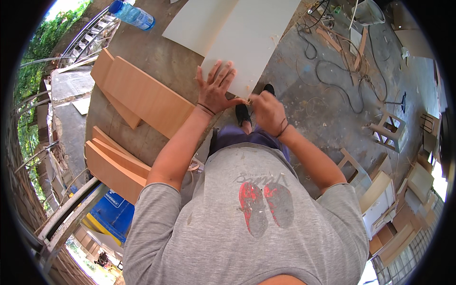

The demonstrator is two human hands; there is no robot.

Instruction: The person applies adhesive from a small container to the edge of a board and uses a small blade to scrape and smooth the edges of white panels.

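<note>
A long white board (242, 45) runs away from me, its near corner close to my body. My left hand (217, 90) lies on its near end with the fingers spread and the thumb stretched toward that corner. My right hand (268, 113) is closed and slightly blurred, just right of the same corner. Whatever its fingers may hold is hidden. Small tan shavings (248, 88) lie on the board near the corner. A second white panel (194, 28) lies beside the board on the left.
Wood-coloured boards (142, 95) lie on the table at left, with more boards (116, 164) nearer me. A blue-capped plastic bottle (135, 16) lies at the table's far left. Black cable (327, 71), scrap strips and a bucket (369, 13) are on the floor at right.
</note>
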